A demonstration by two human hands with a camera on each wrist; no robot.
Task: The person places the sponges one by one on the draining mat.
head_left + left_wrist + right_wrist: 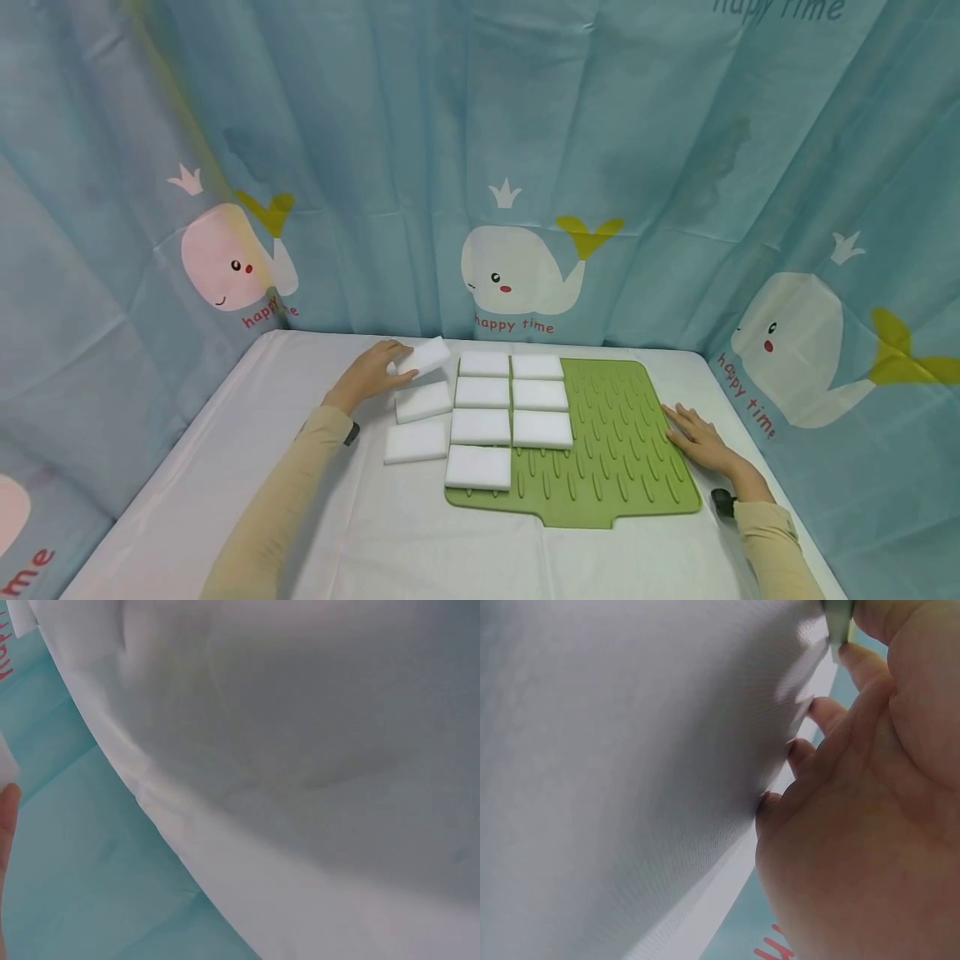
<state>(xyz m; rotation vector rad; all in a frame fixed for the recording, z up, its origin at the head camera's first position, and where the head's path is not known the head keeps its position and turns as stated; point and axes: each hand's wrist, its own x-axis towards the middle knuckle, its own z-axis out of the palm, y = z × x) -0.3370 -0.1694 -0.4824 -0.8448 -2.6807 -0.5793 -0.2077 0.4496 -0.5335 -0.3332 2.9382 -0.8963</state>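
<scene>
My left hand (pixel 371 372) pinches a white sponge block (pixel 424 357) between thumb and fingers, tilted above the table left of the mat. In the left wrist view only a finger (pixel 7 825) and a corner of the white block show at the left edge. Two more white blocks lie below that hand, a nearer one (pixel 416 441) and a farther one (pixel 423 402). Several white blocks stand in two columns on the ridged green mat (pixel 607 450). At the mat's right edge my right hand (pixel 701 440) rests, fingers extended; its thumb and index finger touch the edge in the right wrist view.
A white cloth (pixel 420 542) covers the table. Blue curtains with whale prints (pixel 517 271) hang behind it and along both sides. The mat's right part has bare raised ridges, and a tab (pixel 577 522) juts from its front edge.
</scene>
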